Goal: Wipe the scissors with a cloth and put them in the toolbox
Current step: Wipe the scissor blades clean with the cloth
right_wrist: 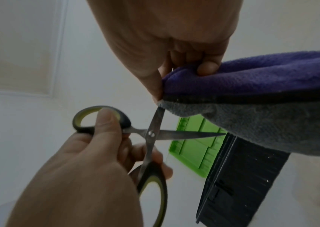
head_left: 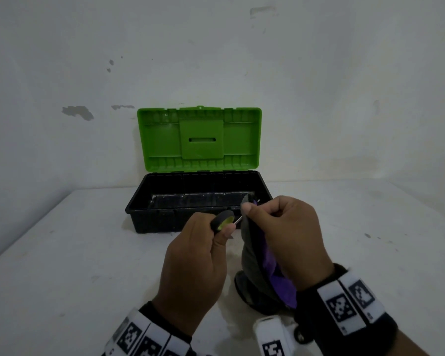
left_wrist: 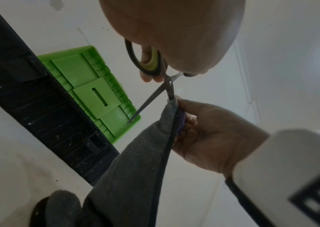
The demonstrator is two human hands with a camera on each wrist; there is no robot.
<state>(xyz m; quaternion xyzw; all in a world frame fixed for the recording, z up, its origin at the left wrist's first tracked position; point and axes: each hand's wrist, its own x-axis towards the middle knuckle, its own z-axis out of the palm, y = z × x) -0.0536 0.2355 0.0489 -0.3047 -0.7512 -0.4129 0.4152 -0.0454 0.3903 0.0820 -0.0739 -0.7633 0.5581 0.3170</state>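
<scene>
Two hands work just in front of the toolbox, above the white desk [head_left: 62, 265]. The left hand [head_left: 193, 268] has its grip curled through the black-and-yellow-green plastic loops of the steel scissors [right_wrist: 151, 135], thumb in one loop and fingers in the other, and the blades stand spread wide apart. One blade points toward the toolbox, bare; the other runs into a fold of the cloth. The right hand [head_left: 285, 237] has its grip pinched on the soft fleece cloth, grey on one side and purple on the other with a black edge [left_wrist: 135, 161], thumb and fingers pressing the fold around that blade close to the pivot. The rest of the cloth hangs down from the right hand, and its lower end lies bunched on the desk, nearer than the toolbox. Both wrists carry black bands with white square-patterned marker blocks [head_left: 344, 301].

Beyond the hands stands the rectangular plastic toolbox with a black tub [head_left: 165, 217], open, its bright green lid [head_left: 199, 138] raised upright behind the tub. The tub's inside looks dark and scuffed with pale specks. Behind the toolbox rises a pale wall [head_left: 319, 86] with patches of chipped paint.
</scene>
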